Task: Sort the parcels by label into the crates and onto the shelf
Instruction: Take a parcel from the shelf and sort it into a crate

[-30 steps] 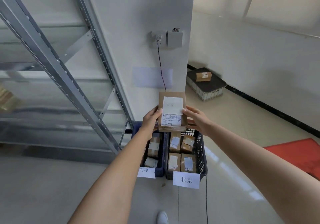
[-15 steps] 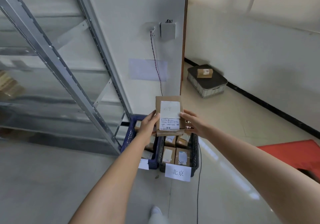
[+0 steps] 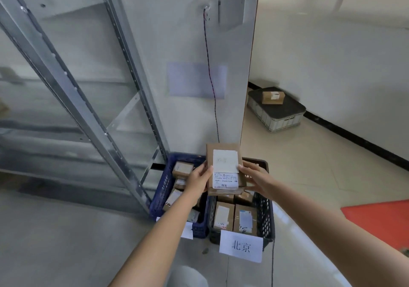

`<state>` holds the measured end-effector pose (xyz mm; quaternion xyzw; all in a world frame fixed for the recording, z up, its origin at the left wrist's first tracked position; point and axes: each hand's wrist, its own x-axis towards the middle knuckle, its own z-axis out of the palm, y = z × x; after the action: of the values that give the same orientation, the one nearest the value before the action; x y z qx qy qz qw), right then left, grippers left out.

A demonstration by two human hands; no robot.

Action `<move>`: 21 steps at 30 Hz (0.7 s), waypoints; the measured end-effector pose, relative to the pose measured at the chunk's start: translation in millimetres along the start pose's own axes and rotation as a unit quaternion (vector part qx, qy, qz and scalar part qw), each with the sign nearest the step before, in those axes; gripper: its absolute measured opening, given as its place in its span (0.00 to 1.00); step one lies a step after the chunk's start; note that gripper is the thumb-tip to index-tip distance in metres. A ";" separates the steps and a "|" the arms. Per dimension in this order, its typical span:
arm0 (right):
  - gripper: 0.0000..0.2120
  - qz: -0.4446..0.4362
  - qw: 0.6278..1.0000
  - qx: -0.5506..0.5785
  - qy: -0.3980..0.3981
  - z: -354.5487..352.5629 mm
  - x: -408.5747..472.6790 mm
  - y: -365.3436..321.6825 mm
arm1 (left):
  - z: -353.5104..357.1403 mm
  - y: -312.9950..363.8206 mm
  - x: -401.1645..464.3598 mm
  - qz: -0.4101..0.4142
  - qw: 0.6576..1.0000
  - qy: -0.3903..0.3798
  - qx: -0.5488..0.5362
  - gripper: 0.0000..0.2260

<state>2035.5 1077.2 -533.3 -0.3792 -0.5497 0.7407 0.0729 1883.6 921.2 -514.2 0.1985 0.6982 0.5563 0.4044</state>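
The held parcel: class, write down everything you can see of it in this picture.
The parcel is a flat brown cardboard box, upright with its broad face to the camera. Two white labels cover most of that face: a plain upper one with faint handwriting, and a printed lower one too small to read. The left hand grips its left edge and the right hand its right edge. It is held in the air above the blue crate and black crate, touching neither.

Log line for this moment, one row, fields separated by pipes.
left hand + right hand: grip labelled parcel | position: above black crate tagged 北京, beside blue crate | step: not yet placed
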 end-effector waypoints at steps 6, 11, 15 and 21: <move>0.23 0.001 0.999 -0.007 0.032 -20.9 91.6 107.5 | 8.0 -126.6 86.5 0.017 0.999 -0.022 0.026 0.20; 0.28 -0.001 0.998 -0.019 0.062 -51.6 166.2 209.2 | 28.6 -245.6 166.1 0.016 0.998 -0.042 0.054 0.20; 0.21 0.018 0.997 0.005 0.081 -69.7 208.5 284.9 | 47.3 -330.2 214.3 0.011 0.995 -0.052 0.080 0.21; 0.24 0.086 0.991 0.040 0.092 -84.1 257.0 363.4 | 59.7 -398.6 242.3 -0.050 0.992 -0.047 0.103 0.20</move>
<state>2021.5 1136.1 -982.2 -0.4887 -0.4761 0.7273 0.0742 1855.3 1013.8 -974.4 0.2302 0.7412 0.4505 0.4411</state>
